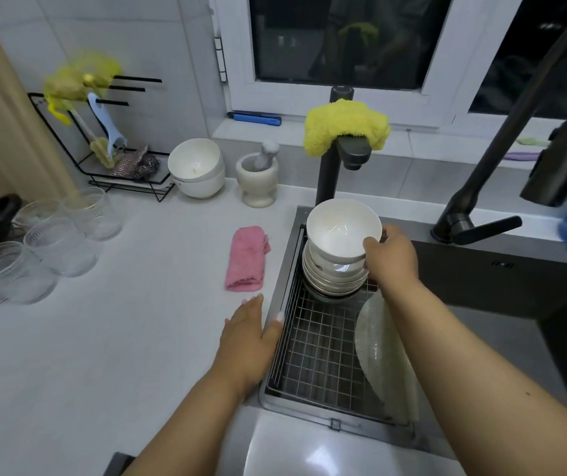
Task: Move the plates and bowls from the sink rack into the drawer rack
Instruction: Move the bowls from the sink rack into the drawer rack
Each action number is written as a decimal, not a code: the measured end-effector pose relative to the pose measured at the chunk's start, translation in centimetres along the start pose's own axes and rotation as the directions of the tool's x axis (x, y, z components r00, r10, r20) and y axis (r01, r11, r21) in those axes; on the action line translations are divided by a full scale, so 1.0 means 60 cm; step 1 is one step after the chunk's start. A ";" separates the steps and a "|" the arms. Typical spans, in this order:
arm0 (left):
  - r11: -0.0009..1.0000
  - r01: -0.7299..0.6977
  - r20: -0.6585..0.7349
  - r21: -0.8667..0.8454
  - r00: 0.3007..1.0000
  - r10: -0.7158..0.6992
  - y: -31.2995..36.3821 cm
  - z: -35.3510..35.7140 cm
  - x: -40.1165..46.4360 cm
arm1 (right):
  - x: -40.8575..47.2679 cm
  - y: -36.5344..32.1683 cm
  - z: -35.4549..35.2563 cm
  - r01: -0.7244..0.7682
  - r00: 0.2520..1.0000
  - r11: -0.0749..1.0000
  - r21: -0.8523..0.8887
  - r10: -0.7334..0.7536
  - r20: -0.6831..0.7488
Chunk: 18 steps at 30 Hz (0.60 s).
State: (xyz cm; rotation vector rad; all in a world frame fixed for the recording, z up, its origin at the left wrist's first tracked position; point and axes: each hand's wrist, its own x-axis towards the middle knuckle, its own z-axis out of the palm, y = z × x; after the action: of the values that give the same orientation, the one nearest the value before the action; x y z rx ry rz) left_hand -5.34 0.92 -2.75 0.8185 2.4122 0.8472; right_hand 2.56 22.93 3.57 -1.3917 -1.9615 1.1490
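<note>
A wire sink rack (313, 352) sits in the left part of the sink. At its far end stands a stack of bowls (330, 280). My right hand (390, 255) grips the rim of the top white bowl (340, 230), which is tilted and raised slightly above the stack. A glassy textured plate (383, 355) leans on edge at the rack's right side, partly behind my right forearm. My left hand (249, 341) rests flat on the counter at the sink's left edge, fingers apart, holding nothing. The drawer rack is not in view.
A pink cloth (246, 257) lies on the counter left of the sink. Behind it stand two nested white bowls (196, 168) and a mortar with pestle (258, 176). Several glasses (52, 242) stand at the left. Two black faucets (344, 146) rise behind the sink, one draped with a yellow cloth.
</note>
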 end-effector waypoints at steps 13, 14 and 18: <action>0.443 0.131 0.073 -0.887 0.987 -0.147 0.134 -0.044 -0.145 | -0.185 -0.009 -0.071 0.117 0.914 0.987 0.112 -0.152 0.377; 0.416 0.126 0.063 -0.901 0.985 -0.161 0.134 -0.039 -0.162 | -0.199 -0.007 -0.075 0.128 0.899 0.984 0.124 -0.169 0.405; 0.354 0.076 -0.022 -0.932 0.964 -0.265 0.119 -0.021 -0.231 | -0.256 0.003 -0.084 0.152 0.831 0.967 0.202 -0.236 0.503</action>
State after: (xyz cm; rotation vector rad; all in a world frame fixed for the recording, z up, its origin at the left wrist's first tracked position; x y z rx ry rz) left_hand 6.64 -4.18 5.90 -0.0023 1.5711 1.9604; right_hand 12.26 10.60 7.48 -0.8188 -2.2477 1.6690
